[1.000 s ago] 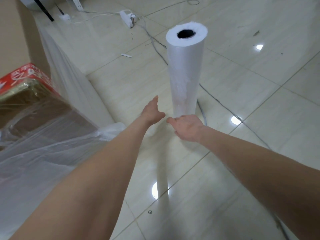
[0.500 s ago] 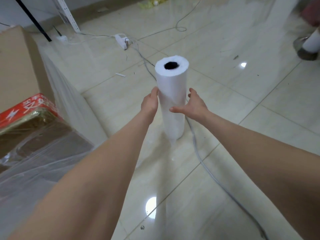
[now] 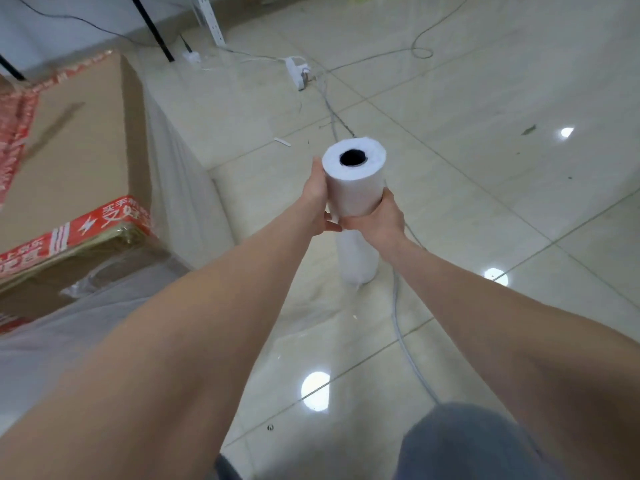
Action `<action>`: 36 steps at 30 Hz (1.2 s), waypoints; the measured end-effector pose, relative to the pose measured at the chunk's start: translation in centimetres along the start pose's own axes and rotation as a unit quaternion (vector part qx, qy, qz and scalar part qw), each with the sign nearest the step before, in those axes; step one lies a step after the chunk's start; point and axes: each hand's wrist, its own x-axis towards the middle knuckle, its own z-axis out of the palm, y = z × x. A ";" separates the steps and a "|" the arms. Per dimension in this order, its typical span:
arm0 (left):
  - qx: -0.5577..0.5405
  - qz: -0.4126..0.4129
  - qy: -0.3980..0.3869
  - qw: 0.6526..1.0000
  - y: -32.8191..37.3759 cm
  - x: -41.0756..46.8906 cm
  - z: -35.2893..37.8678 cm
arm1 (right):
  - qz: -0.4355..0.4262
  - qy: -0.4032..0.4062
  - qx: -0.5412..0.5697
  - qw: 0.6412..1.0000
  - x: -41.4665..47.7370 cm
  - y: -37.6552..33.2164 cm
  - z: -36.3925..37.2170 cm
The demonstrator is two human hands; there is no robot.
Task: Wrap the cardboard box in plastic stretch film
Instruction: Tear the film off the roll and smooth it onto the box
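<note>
A tall white roll of stretch film (image 3: 353,181) stands upright in front of me, its dark hollow core facing up. My left hand (image 3: 317,199) grips its left side and my right hand (image 3: 382,220) wraps round its right side, both near the upper half. The roll's lower end sits at or just above the tiled floor. The big cardboard box (image 3: 76,147) with red printed tape lies at the left. A sheet of clear film (image 3: 180,188) drapes down the box's right side and covers its near corner.
A grey cable (image 3: 401,337) runs along the glossy tiles past the roll toward a white power strip (image 3: 298,72) at the back. Black stand legs (image 3: 152,29) rise behind the box. My knee in grey cloth (image 3: 464,445) shows at the bottom.
Both hands rose from near the roll's base and closed round its upper part. The view pulled back and higher, so the roll now looks shorter and more of the box shows.
</note>
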 end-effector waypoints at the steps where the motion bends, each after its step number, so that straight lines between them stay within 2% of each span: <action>1: -0.010 -0.004 0.004 1.000 0.3 0.0 -0.2 | -0.001 -0.001 -0.002 1.000 0.2 -0.2 0.2; 11: -0.072 0.029 0.021 0.997 8.9 6.9 -7.8 | -0.029 -0.061 -0.002 0.998 9.4 -8.0 8.8; 15: -0.082 0.046 0.023 0.995 12.3 10.8 -10.6 | -0.015 -0.056 0.004 0.998 13.4 -10.5 12.8; 19: -0.081 0.037 0.057 0.994 14.6 14.2 -12.3 | -0.005 -0.062 -0.015 0.998 17.4 -12.1 15.4; 27: -0.095 0.066 0.102 0.988 18.3 19.9 -10.4 | -0.048 -0.084 -0.066 0.993 26.2 -14.2 15.0; 33: -0.098 0.081 0.136 0.982 19.0 23.4 -7.4 | -0.046 -0.058 -0.118 0.990 30.6 -13.5 14.1; 36: -0.088 0.091 0.172 0.977 19.0 24.5 -6.6 | -0.044 -0.077 -0.112 0.990 31.5 -13.3 14.3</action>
